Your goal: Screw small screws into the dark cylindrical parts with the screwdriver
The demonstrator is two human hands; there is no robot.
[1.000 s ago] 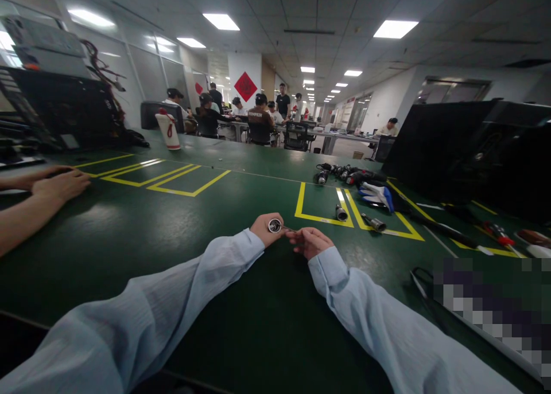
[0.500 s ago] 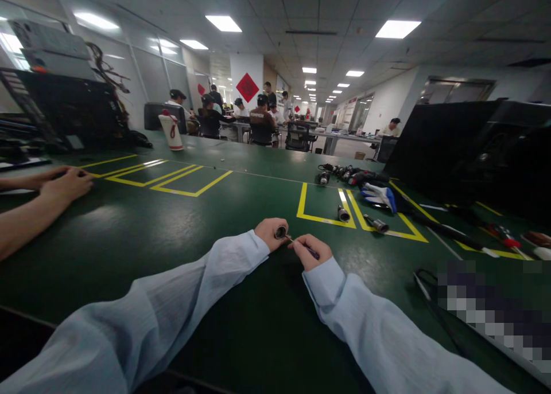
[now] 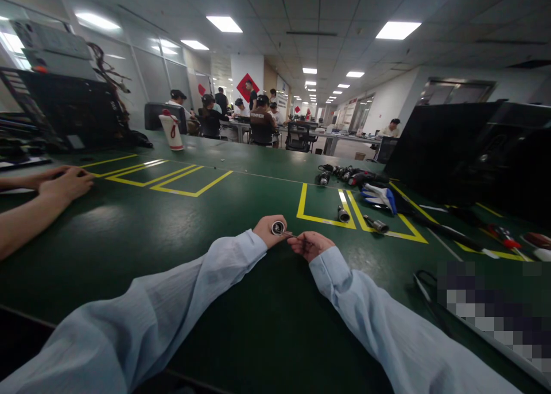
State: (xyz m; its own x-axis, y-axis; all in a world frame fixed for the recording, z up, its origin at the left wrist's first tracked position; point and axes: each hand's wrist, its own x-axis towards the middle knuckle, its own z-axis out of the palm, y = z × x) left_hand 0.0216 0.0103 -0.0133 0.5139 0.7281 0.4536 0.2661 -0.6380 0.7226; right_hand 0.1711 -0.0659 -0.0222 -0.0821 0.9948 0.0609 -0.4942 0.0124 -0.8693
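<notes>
Both my arms, in pale blue sleeves, reach out over the green table (image 3: 150, 233). My left hand (image 3: 267, 230) is closed round a small round metal cylinder (image 3: 278, 227), its open end turned towards me. My right hand (image 3: 310, 244) pinches a thin tool (image 3: 291, 234) whose tip touches the cylinder. Two similar metal cylinders (image 3: 342, 213) lie in and beside a yellow-taped box (image 3: 326, 206) just beyond my hands.
Another person's hands (image 3: 60, 182) rest on the table at the left. Blue-and-white gloves (image 3: 377, 195) and black tools (image 3: 344, 174) lie at the right, beside black cases (image 3: 465, 147). A white bottle (image 3: 171, 131) stands far left. Several people sit at desks behind.
My left hand has turned the cylinder so its open end faces me again, and my right hand shifted slightly with the thin tool. The view has barely moved.
</notes>
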